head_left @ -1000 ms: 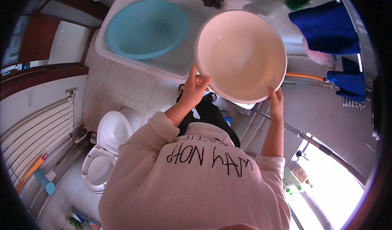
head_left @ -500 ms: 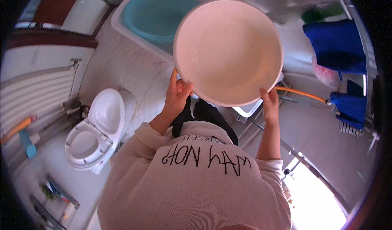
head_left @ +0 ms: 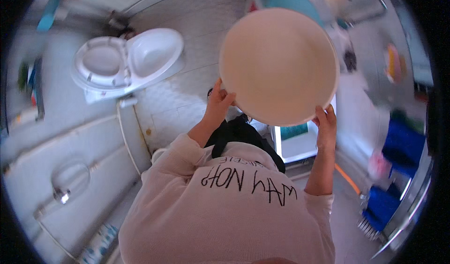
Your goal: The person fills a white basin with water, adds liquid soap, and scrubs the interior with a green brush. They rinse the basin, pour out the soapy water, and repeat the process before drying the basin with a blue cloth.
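A wide, round, pale pinkish basin (head_left: pixel 279 67) is held out in front of me, its hollow turned toward the camera. My left hand (head_left: pixel 219 102) grips the rim at its lower left, thumb over the edge. On the lower right of the rim my right hand (head_left: pixel 325 118) has hold too, its thumb up on the edge. No separate object shows inside the basin. Behind its upper edge, partly hidden, is a teal tub (head_left: pixel 289 0).
A white toilet (head_left: pixel 154 53) with raised lid stands on the tiled floor at the left. Right of my legs is a white tray-like container (head_left: pixel 300 144) with something green in it. Blue cloths (head_left: pixel 404 144) hang at the far right, near an orange hose (head_left: pixel 347 178).
My body and view have turned toward the left, so the toilet now sits higher and the teal tub further right. Both hands have kept hold of the basin.
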`<state>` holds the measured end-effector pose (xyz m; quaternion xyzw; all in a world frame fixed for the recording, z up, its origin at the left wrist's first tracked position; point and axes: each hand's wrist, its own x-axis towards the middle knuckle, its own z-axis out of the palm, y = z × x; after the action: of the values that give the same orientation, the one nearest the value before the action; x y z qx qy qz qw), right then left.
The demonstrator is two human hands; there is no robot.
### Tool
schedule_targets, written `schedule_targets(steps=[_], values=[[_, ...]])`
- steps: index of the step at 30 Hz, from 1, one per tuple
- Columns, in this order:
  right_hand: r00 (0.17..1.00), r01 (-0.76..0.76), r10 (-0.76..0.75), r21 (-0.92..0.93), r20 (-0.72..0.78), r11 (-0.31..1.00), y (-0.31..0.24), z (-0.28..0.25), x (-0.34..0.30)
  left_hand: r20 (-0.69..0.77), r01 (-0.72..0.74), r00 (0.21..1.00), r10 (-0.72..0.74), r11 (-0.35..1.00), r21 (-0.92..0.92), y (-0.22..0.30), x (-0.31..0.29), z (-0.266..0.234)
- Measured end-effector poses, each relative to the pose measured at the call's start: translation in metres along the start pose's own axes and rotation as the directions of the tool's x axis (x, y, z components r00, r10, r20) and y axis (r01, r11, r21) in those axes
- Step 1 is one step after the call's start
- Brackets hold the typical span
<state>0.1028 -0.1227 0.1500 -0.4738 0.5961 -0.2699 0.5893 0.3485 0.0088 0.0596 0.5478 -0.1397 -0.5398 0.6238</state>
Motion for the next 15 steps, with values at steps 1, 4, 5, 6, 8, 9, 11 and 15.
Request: schedule_targets(steps=[1, 4, 5, 6, 8, 9, 11, 15], values=[[0.998, 0.002, -0.001, -0.015, 0.057, 1.000, -0.004, 0.016, 0.002, -0.038, 0.015, 0.999, -0.015, 1.000, 0.008, 0.002, -0.001, -0.019], [0.967, 0.026, -0.022, -0.014, 0.254, 1.000, -0.001, 0.065, 0.020, -0.153, 0.061, 0.986, -0.060, 0.998, 0.001, -0.001, -0.003, -0.077], [0.961, 0.034, -0.026, -0.026, 0.275, 0.999, -0.004, 0.089, 0.023, -0.194, 0.067, 0.979, -0.069, 0.998, -0.014, 0.001, -0.004, -0.094], [0.957, 0.041, -0.029, -0.035, 0.288, 0.999, -0.007, 0.116, 0.027, -0.227, 0.078, 0.971, -0.082, 0.997, -0.027, 0.004, -0.003, -0.113], [0.934, 0.041, -0.012, -0.075, 0.357, 0.996, -0.007, 0.166, 0.041, -0.287, 0.119, 0.949, -0.128, 0.992, -0.049, 0.010, 0.001, -0.153], [0.927, 0.065, -0.013, -0.125, 0.376, 0.990, -0.006, 0.193, 0.048, -0.315, 0.140, 0.936, -0.155, 0.988, -0.069, 0.009, 0.004, -0.171], [0.911, 0.118, -0.016, -0.222, 0.411, 0.968, -0.008, 0.247, 0.060, -0.386, 0.151, 0.904, -0.185, 0.982, -0.116, 0.009, 0.009, -0.206], [0.858, 0.230, -0.028, -0.333, 0.513, 0.915, 0.001, 0.363, 0.086, -0.457, 0.178, 0.852, -0.255, 0.962, -0.205, 0.012, -0.004, -0.265]])
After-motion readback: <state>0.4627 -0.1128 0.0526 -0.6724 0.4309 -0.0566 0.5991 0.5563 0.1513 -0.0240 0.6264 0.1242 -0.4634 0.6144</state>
